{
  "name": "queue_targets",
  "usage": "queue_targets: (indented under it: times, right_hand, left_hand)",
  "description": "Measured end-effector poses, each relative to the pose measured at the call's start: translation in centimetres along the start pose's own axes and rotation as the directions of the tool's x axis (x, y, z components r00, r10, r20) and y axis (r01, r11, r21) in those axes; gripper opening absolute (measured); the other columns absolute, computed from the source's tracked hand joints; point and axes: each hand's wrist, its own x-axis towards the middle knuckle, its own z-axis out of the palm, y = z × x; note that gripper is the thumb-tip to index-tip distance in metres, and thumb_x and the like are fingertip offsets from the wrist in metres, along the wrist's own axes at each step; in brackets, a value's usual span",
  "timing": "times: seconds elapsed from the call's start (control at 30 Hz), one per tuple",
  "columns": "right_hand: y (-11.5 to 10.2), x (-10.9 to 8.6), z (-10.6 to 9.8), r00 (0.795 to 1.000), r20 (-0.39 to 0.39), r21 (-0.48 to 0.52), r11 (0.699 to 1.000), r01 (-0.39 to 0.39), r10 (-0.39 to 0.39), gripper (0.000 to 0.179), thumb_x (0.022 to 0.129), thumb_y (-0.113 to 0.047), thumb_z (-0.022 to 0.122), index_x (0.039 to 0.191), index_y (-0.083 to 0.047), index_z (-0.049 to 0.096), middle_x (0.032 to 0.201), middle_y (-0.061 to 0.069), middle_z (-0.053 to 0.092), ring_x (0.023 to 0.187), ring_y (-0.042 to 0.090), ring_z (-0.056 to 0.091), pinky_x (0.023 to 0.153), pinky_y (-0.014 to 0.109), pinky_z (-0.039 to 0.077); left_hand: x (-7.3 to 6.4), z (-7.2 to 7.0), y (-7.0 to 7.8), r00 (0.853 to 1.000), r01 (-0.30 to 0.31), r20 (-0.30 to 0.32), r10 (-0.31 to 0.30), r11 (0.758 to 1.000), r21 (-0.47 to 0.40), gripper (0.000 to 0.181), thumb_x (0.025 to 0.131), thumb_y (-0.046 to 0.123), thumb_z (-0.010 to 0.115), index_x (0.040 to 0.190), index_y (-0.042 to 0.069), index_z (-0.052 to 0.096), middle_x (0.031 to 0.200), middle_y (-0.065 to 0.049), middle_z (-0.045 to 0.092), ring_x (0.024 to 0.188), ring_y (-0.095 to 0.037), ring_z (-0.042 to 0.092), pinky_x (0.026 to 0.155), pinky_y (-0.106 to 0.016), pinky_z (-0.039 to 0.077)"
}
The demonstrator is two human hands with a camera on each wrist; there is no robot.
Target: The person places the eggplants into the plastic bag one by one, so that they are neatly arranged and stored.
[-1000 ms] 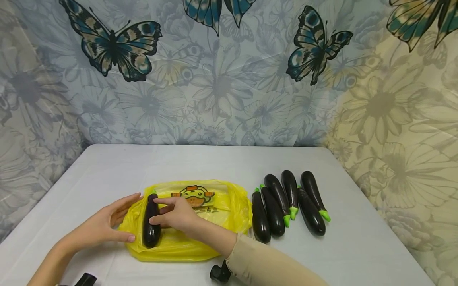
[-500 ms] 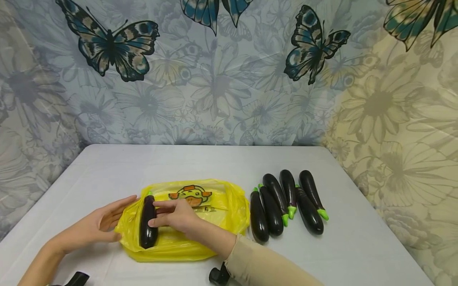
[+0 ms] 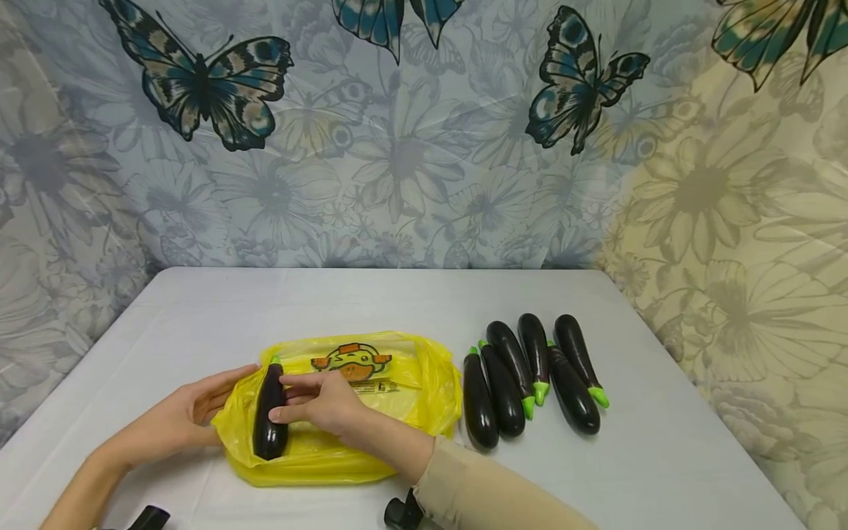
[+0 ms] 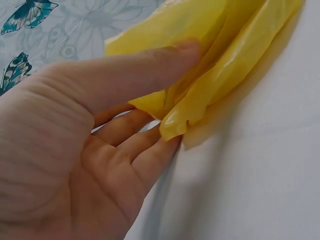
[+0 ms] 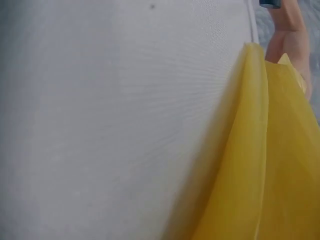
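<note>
A yellow plastic bag with a printed duck lies flat, left of centre on the table. A glossy dark eggplant with a green stem lies lengthwise at the bag's left end. From the right, my right hand reaches across the bag, thumb and fingertips against the eggplant's right side. My left hand holds the bag's left edge. In the left wrist view its thumb lies over the yellow plastic while the fingertips pass behind it. The right wrist view shows bag and table, not the right hand.
Several more eggplants lie grouped on the white table, right of the bag. A black device sits under the right sleeve, another black piece near the left wrist. A butterfly-patterned cloth hangs behind.
The eggplant has shifted slightly left on the bag, my right fingers moving with it. My left thumb has drawn back to the bag's edge. The view has shifted slightly.
</note>
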Motion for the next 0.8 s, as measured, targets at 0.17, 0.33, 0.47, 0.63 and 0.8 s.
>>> queue_targets:
  times: [0.17, 0.33, 0.47, 0.63, 0.8]
  right_hand:
    - [-0.1, -0.1, 0.2, 1.0, -0.013, -0.032, 0.999, -0.008, 0.007, 0.041, 0.076, -0.001, 0.084, 0.115, -0.012, 0.075, 0.089, -0.002, 0.071, 0.082, 0.012, 0.067, 0.078, 0.029, 0.053]
    - [-0.3, -0.1, 0.3, 1.0, -0.003, -0.042, 0.999, 0.002, -0.002, 0.041, 0.077, -0.002, 0.083, 0.116, -0.012, 0.074, 0.091, -0.001, 0.071, 0.083, 0.011, 0.067, 0.079, 0.029, 0.053]
    - [-0.3, -0.2, 0.0, 1.0, 0.011, -0.046, 0.999, 0.009, -0.008, 0.042, 0.077, -0.002, 0.083, 0.117, -0.011, 0.074, 0.092, -0.002, 0.071, 0.084, 0.011, 0.067, 0.078, 0.028, 0.053]
    - [-0.3, -0.1, -0.2, 1.0, 0.017, -0.019, 1.0, -0.005, 0.005, 0.04, 0.078, -0.002, 0.083, 0.115, -0.012, 0.075, 0.091, 0.001, 0.071, 0.083, 0.013, 0.067, 0.074, 0.031, 0.055]
    - [-0.3, 0.0, 0.0, 0.998, -0.035, -0.012, 0.999, -0.049, 0.048, 0.031, 0.075, -0.001, 0.084, 0.104, -0.012, 0.078, 0.084, 0.002, 0.071, 0.081, 0.014, 0.068, 0.073, 0.032, 0.055]
  left_hand:
    - [0.2, 0.3, 0.0, 0.998, -0.062, 0.011, 0.062, 0.998, -0.009, 0.088, 0.085, 0.0, 0.074, 0.156, 0.005, 0.023, 0.158, -0.022, 0.02, 0.133, 0.0, 0.038, 0.098, -0.022, 0.04]
    - [-0.1, 0.4, 0.5, 0.995, -0.082, 0.049, 0.082, 0.997, 0.009, 0.091, 0.085, 0.0, 0.074, 0.158, 0.013, 0.021, 0.161, -0.014, 0.017, 0.137, 0.001, 0.029, 0.101, -0.018, 0.033]
    - [0.2, 0.8, 0.7, 0.997, -0.073, -0.009, 0.074, 0.989, 0.125, 0.09, 0.084, 0.008, 0.078, 0.157, 0.016, 0.025, 0.159, -0.01, 0.024, 0.135, 0.0, 0.032, 0.099, -0.018, 0.034]
    - [0.5, 1.3, 0.8, 0.993, -0.038, -0.101, 0.067, 0.964, 0.263, 0.093, 0.079, 0.02, 0.084, 0.156, 0.018, 0.031, 0.156, -0.008, 0.03, 0.133, -0.029, 0.04, 0.097, -0.02, 0.039]
    - [0.3, 1.6, 0.8, 0.992, -0.019, -0.114, 0.052, 0.962, 0.272, 0.095, 0.078, 0.021, 0.085, 0.156, 0.022, 0.03, 0.157, -0.006, 0.029, 0.127, -0.041, 0.045, 0.092, -0.024, 0.043]
